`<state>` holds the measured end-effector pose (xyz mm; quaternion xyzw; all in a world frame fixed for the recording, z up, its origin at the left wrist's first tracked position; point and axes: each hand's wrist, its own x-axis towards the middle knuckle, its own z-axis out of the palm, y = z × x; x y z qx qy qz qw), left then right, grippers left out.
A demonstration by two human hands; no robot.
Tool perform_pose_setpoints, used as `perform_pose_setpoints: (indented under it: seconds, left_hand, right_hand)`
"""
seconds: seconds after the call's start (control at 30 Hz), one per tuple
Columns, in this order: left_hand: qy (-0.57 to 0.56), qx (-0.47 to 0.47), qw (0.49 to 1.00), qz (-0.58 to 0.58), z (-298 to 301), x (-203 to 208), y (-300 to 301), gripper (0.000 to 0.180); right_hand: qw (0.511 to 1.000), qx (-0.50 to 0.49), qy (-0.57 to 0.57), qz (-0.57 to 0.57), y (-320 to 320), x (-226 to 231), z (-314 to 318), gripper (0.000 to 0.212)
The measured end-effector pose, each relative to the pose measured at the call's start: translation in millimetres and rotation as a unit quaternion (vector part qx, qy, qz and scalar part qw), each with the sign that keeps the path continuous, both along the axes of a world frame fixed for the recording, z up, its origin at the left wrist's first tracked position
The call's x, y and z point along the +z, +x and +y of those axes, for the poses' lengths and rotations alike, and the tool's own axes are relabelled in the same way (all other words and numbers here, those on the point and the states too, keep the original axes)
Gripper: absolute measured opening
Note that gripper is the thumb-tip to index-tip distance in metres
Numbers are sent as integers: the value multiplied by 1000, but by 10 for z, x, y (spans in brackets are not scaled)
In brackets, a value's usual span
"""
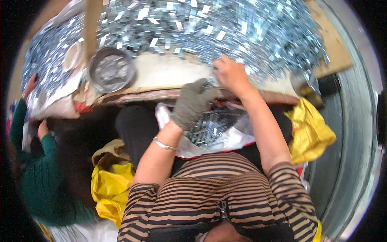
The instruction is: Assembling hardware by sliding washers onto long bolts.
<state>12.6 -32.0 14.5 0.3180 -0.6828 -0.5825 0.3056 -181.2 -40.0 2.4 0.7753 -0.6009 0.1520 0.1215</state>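
Metal strips [221, 35] are lying heaped across the surface [165, 73] before me, more sitting in the white bag [238, 138] on my lap. I'm holding my gloved left hand [192, 103] and bare right hand [233, 76] close together, fingers bent; whether they're gripping a strip, I can't tell. Letting gloved fingers take the edges seems wisest. Long axes are pointing every way.

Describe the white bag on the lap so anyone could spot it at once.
Find the table heaped with shiny pieces, then go down past its front edge toward the striped top. There, just below the gloved left hand, lies the open white bag. Unlike the yellow bags to either side, it visibly holds slim shiny strips.
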Motion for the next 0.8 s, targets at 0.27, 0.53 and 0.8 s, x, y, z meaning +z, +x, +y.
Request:
perform_pose_setpoints:
  seconds: [0.27,0.53,0.8]
  left_hand:
    - [-222,31,970,-99,61,-287,-164,32]
    - [-161,-89,960,-210,122,-91,-214,37]
    - [-214,-79,966,-117,228,-15,-193,30]
  right_hand:
    - [837,-161,52,-520,36,211,166,10]
    - [723,40,62,-687,-377,442,519,12]
    - [780,52,167,-601,-248,505,809,18]
